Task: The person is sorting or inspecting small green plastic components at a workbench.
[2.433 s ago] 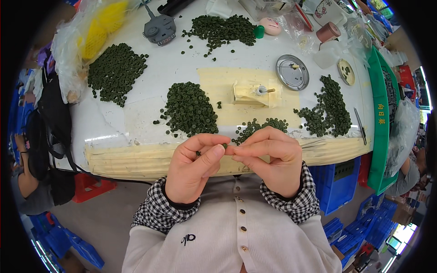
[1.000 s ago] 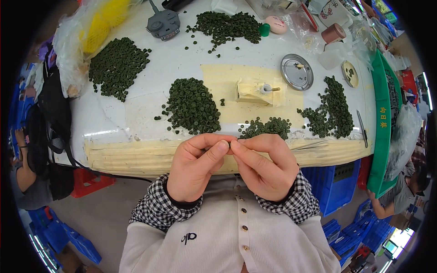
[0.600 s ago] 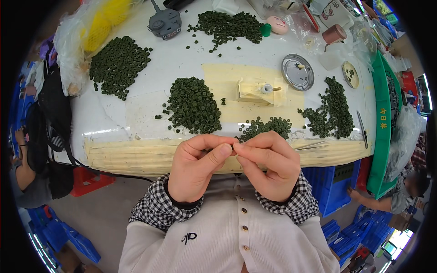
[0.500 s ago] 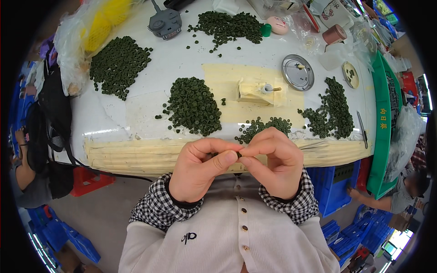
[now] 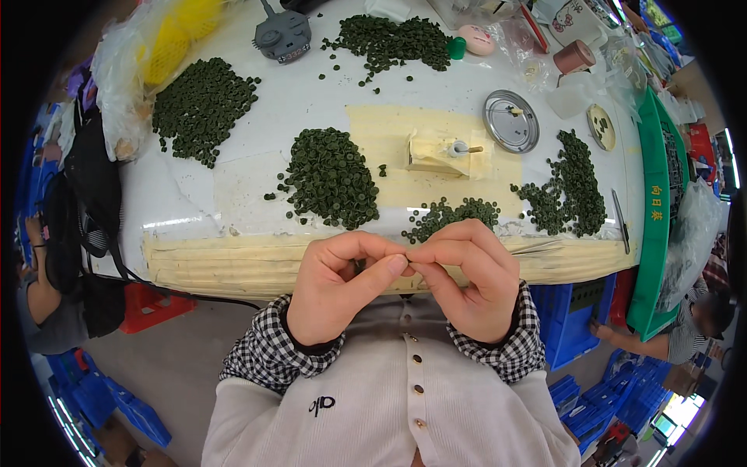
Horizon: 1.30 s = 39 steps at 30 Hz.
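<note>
Over the taped front edge of the table, my left hand (image 5: pixel 334 292) and my right hand (image 5: pixel 476 280) meet fingertip to fingertip. Both are closed in a pinch on one small dark green part (image 5: pixel 409 262), almost wholly hidden by thumbs and forefingers. Something dark shows in the curl of my left fingers, too covered to name. Just beyond my right hand lies a spread of small green wheel-like pieces (image 5: pixel 447 218). A larger heap of similar round green pieces (image 5: pixel 328 179) is ahead of my left hand.
More green heaps lie at the far left (image 5: pixel 201 111), far middle (image 5: pixel 393 40) and right (image 5: pixel 576 187). A taped block with a white cup (image 5: pixel 455 152) stands mid-table, near a round metal lid (image 5: pixel 510 122). Tweezers (image 5: pixel 620 221) and a green crate (image 5: pixel 657 226) are at right; a grey model turret (image 5: pixel 282 36) stands at the back.
My fingertips have drawn closer around the small part, and less of it shows. My left hand has shifted slightly left; the heaps look the same.
</note>
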Each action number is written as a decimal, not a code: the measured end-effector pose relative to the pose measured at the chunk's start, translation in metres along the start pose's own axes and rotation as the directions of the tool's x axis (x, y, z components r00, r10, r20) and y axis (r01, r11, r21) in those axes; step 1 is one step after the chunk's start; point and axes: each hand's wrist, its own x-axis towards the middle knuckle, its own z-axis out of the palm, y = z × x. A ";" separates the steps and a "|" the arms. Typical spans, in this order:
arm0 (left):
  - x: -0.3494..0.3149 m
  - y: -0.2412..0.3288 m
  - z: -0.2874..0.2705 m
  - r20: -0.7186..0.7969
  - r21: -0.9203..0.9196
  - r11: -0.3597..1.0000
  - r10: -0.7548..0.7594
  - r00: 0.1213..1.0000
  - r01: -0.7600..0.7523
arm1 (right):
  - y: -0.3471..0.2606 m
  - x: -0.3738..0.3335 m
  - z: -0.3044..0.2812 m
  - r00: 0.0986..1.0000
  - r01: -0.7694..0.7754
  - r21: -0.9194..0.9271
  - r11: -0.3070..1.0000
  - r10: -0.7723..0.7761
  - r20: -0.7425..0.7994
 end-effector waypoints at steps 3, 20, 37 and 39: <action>0.000 -0.003 -0.001 -0.027 0.047 0.999 0.005 1.000 -0.004 | -0.001 0.000 -0.001 1.000 -0.008 0.008 1.000 0.008 0.015; -0.001 -0.002 0.000 -0.051 0.150 0.988 0.043 0.998 -0.035 | 0.003 -0.002 0.000 0.986 -0.164 0.257 0.952 0.154 0.060; -0.005 -0.002 0.003 -0.098 0.296 0.946 0.170 0.981 -0.134 | 0.004 -0.004 0.006 0.979 -0.204 0.291 0.935 0.199 0.047; -0.005 0.002 0.001 -0.115 0.368 0.919 0.193 0.974 -0.139 | 0.005 -0.004 0.006 0.978 -0.208 0.298 0.932 0.206 0.039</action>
